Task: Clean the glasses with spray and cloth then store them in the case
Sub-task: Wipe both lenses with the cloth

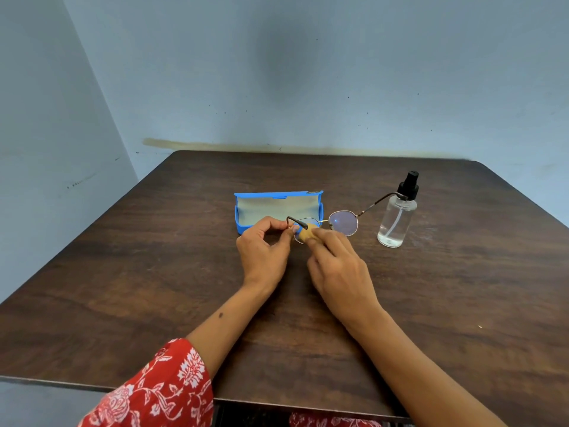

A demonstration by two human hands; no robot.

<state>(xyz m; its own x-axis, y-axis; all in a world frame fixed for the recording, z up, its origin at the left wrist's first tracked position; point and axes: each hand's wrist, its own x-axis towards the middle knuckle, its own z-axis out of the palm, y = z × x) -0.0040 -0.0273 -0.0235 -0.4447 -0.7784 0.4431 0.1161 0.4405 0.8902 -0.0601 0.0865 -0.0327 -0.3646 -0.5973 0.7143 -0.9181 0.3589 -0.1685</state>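
Dark brown wooden table (pixel 431 303): thin gold wire glasses (pixel 343 222) are held up just in front of the open blue case (pixel 278 208). One lens is rubbed with a small tan cloth (pixel 307 235), pinched by the right hand (pixel 337 266). The frame corner is pinched by the left hand (pixel 264 249). The thin frame could be bent if the lens is pushed too hard.

The hands (pixel 308 257) hide most of the cloth (pixel 306 234) and the glasses' (pixel 341 223) left lens.
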